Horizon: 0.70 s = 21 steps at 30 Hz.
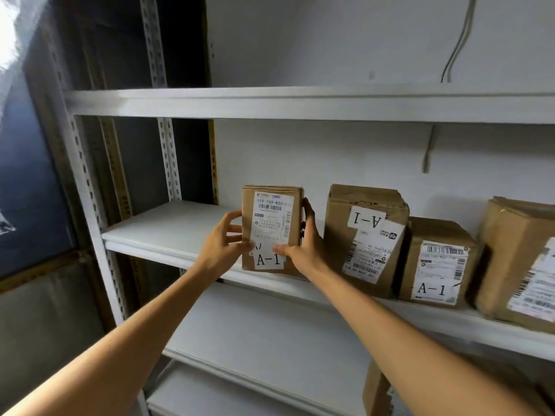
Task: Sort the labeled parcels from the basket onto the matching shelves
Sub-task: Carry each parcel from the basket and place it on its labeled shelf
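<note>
A white metal rack is taking up most of the view, standing vs. a pale wall. The middle shelf is carrying the boxes, w/ a top shelf above it and a lower shelf below. At far right on the middle shelf, the biggest box is running out of view. Left of that a small box w/ an A-1 sticker is sitting upright, just beside a taller box that's tilting slightly, its A-1 sticker reading upside down. Down on the lower shelf another box is peeking out, mostly hidden behind the right forearm.

The parcel is standing upright at the front of the middle shelf, left of the taller box and near it. Its btm edge is meeting the shelf's front lip; can't tell if it's resting there. Both hands are gripping it. The left hand is curling its fingers round the left edge, thumb pressing the front low down. The right hand is wrapping the right side, thumb lying across the front by the A-1 label. A thin cable is hanging down the wall, top right.
</note>
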### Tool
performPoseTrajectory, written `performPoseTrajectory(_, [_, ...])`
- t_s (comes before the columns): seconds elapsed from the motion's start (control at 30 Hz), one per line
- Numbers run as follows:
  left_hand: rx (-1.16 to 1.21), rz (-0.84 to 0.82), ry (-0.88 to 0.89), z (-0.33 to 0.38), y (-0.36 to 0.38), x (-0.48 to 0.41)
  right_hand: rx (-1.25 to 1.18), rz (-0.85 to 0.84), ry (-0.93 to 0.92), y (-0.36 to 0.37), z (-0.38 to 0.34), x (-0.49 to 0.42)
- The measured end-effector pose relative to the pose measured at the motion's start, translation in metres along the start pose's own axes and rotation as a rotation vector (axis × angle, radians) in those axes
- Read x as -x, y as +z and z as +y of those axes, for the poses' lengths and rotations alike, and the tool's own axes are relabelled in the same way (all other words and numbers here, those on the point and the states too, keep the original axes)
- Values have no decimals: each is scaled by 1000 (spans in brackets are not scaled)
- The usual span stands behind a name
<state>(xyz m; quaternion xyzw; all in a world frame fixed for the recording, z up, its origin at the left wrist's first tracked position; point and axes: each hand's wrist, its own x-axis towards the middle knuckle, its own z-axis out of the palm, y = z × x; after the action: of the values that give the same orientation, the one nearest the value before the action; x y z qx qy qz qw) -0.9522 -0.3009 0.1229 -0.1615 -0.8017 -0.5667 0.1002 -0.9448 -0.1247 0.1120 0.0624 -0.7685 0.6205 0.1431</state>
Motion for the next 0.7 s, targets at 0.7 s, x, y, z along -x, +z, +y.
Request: performPoseTrajectory(0.7, [-270, -177, -63, -35, -27, -41, 900, 404, -54, 22, -19, 4])
